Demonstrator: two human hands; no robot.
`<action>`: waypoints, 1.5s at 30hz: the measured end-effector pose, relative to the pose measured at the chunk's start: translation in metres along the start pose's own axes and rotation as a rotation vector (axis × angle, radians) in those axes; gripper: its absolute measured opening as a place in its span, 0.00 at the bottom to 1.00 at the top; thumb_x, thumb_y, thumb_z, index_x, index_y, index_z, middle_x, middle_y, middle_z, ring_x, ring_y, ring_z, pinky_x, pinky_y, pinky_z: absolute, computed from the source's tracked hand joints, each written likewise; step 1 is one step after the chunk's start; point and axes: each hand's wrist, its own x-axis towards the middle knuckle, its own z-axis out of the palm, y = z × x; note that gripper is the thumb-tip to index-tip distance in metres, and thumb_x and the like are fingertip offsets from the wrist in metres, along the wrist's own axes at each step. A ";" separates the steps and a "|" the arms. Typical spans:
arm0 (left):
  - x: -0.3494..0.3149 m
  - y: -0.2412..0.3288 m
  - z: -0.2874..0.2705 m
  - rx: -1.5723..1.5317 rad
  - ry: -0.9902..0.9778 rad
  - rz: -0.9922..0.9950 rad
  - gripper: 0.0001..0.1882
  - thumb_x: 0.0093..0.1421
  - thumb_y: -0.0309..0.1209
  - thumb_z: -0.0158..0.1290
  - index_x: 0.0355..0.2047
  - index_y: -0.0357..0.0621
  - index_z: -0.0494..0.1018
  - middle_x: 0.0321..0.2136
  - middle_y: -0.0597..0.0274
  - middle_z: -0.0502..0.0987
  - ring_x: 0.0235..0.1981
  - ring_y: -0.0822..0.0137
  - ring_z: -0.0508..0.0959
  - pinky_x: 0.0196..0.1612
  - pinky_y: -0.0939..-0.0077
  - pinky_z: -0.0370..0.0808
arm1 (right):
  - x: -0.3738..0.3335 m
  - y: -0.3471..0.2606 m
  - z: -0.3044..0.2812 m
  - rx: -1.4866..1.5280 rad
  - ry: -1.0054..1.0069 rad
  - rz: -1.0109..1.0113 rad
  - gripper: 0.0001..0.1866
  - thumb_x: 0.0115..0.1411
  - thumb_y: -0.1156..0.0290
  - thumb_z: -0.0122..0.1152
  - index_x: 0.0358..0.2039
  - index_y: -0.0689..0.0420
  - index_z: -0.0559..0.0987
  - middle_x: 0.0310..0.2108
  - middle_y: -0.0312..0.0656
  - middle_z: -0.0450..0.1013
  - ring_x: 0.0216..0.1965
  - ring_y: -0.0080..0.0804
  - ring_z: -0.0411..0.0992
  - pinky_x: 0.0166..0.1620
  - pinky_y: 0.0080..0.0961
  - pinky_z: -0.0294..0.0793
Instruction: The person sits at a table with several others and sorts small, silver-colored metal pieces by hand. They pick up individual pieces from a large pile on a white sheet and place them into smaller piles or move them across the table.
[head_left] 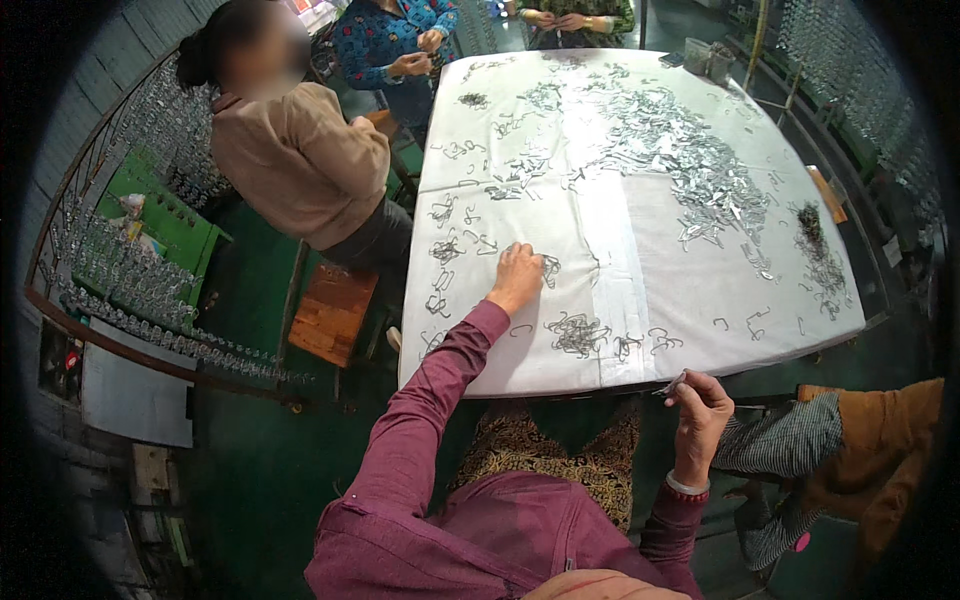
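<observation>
My left hand [520, 278] reaches onto the white-covered table, its fingers bent down and drawn together. Beside its fingertips lie some bent wire hooks [551, 270]; whether the fingers grip one is hidden. My right hand [700, 412] is raised at the near table edge, thumb and fingers pinched on a small metal piece [670, 388], too small to make out fully. Between my hands, a tangled pile of wire hooks [577, 335] rests on the cloth. A smaller hook cluster [445, 249] sits left of my left hand.
A broad heap of shiny flat metal pieces [655, 140] covers the far middle of the table [520, 370]. Dark hooks [812, 240] lie along its right side. A person in tan [290, 160] stands left, near a wooden stool [332, 312]. Others work opposite; another person's leg [790, 440] is at right.
</observation>
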 end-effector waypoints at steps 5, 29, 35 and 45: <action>0.026 0.002 -0.033 -0.284 0.033 -0.112 0.03 0.55 0.26 0.50 0.29 0.40 0.72 0.30 0.53 0.74 0.37 0.52 0.74 0.38 0.58 0.72 | -0.017 -0.012 0.005 -0.055 -0.036 -0.044 0.07 0.51 0.86 0.57 0.32 0.70 0.78 0.27 0.43 0.75 0.26 0.27 0.74 0.29 0.20 0.75; -0.021 0.081 -0.098 -1.190 -0.390 -0.161 0.08 0.61 0.29 0.50 0.35 0.35 0.70 0.29 0.56 0.77 0.32 0.68 0.78 0.37 0.76 0.74 | -0.061 -0.005 0.009 -0.161 -0.032 -0.062 0.05 0.53 0.85 0.58 0.32 0.67 0.79 0.27 0.40 0.75 0.27 0.23 0.73 0.31 0.18 0.74; -0.079 0.159 -0.163 -1.783 -0.786 -0.041 0.04 0.61 0.25 0.51 0.35 0.37 0.70 0.34 0.66 0.73 0.37 0.77 0.72 0.43 0.81 0.70 | -0.063 0.010 0.013 -0.206 -0.017 -0.110 0.06 0.54 0.85 0.57 0.33 0.66 0.79 0.27 0.37 0.75 0.28 0.19 0.72 0.33 0.15 0.72; -0.087 0.173 -0.136 -1.736 -0.718 -0.085 0.06 0.62 0.27 0.51 0.37 0.37 0.70 0.34 0.69 0.70 0.38 0.78 0.70 0.43 0.82 0.69 | -0.064 0.011 0.013 -0.379 -0.031 -0.197 0.09 0.53 0.86 0.57 0.34 0.65 0.79 0.29 0.37 0.73 0.30 0.19 0.72 0.34 0.14 0.71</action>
